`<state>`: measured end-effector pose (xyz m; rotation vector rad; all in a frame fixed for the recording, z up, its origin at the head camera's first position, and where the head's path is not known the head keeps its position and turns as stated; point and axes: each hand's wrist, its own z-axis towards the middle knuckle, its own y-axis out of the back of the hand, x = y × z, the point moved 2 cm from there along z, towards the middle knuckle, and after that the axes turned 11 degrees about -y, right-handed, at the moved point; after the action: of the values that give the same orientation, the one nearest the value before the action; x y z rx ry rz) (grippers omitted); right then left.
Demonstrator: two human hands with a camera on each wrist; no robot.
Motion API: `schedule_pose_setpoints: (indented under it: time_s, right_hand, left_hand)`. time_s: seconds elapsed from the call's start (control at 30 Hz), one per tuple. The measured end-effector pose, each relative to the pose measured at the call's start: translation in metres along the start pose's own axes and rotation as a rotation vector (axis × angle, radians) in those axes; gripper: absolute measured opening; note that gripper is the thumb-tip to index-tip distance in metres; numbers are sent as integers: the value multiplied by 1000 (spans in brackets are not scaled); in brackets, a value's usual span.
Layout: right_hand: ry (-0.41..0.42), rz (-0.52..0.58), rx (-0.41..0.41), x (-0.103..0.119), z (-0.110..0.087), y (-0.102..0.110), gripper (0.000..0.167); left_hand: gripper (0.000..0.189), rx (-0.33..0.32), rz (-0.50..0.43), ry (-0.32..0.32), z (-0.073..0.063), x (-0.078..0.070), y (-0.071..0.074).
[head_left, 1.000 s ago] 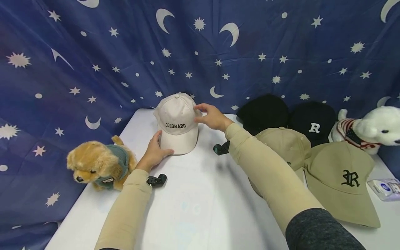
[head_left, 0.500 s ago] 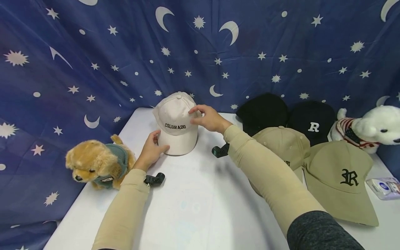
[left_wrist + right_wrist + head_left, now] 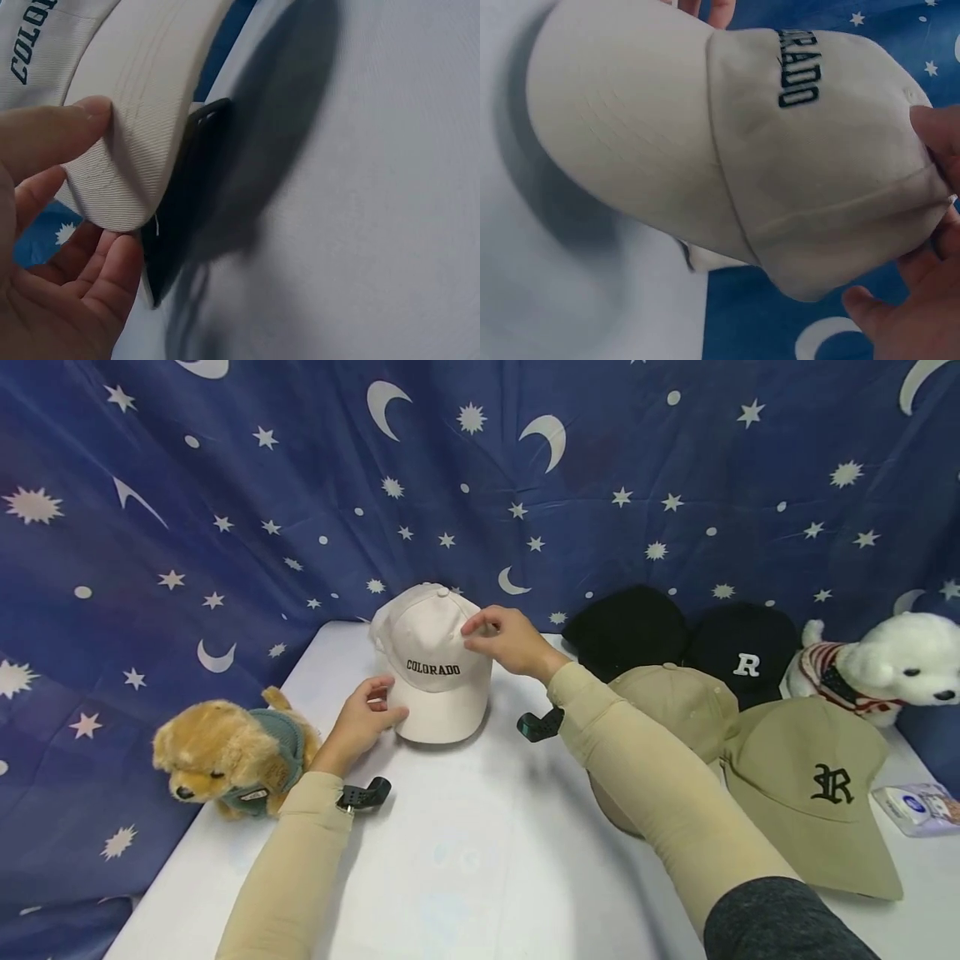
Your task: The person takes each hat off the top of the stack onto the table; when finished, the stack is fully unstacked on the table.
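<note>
A white cap [image 3: 444, 643] lettered "COLORADO" is tilted up slightly near the far left of the table, its brim facing me. My left hand [image 3: 362, 725] pinches the left side of the brim, thumb on top and fingers beneath, as the left wrist view shows. On the opposite side, my right hand [image 3: 513, 645] grips the crown, its thumb [image 3: 936, 133] on the fabric and the other fingers partly hidden behind. Behind the cap another pale crown edge [image 3: 381, 625] shows, seemingly of a second white cap. In the left wrist view a dark underside [image 3: 169, 225] lies below the brim.
At left sits a golden plush dog [image 3: 225, 747] in a teal vest. Right of my arm are black caps, one marked R [image 3: 738, 643], and tan caps [image 3: 813, 752]. A white plush dog [image 3: 903, 660] and small packet [image 3: 918, 810] stand far right. A starry curtain [image 3: 450, 460] hangs behind.
The white cap has shifted right and toward me, exposing more pale fabric behind its left side. Both hands stay at it; the left fingers have gone from beside the brim to pinching it.
</note>
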<state>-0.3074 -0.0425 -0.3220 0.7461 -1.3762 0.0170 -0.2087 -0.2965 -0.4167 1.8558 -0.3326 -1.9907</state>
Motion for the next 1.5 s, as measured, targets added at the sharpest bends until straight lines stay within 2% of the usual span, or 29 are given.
schedule_pose_setpoints:
  time_s: [0.3,0.53,0.77,0.93,1.27,1.5]
  right_hand:
    - [14,-4,-28,-1,-15,16,21]
    - [55,-2,-38,4,-27,28,26]
    - [105,-49,-70,6,-36,37,28]
    - [134,-72,-90,6,-44,43,28]
    - [149,-120,-84,5,-67,57,28]
    - [165,-115,-83,2,-82,61,31]
  left_hand:
    - [63,107,2,-14,-11,-8,-3]
    - [62,131,-7,-59,-16,-18,-8]
    - [59,142,14,-107,-23,-26,-9]
    - [59,155,-15,-125,-28,-31,-10]
    - [60,195,-102,-175,-44,-40,-17]
    - [58,249,-76,-197,-54,-45,-21]
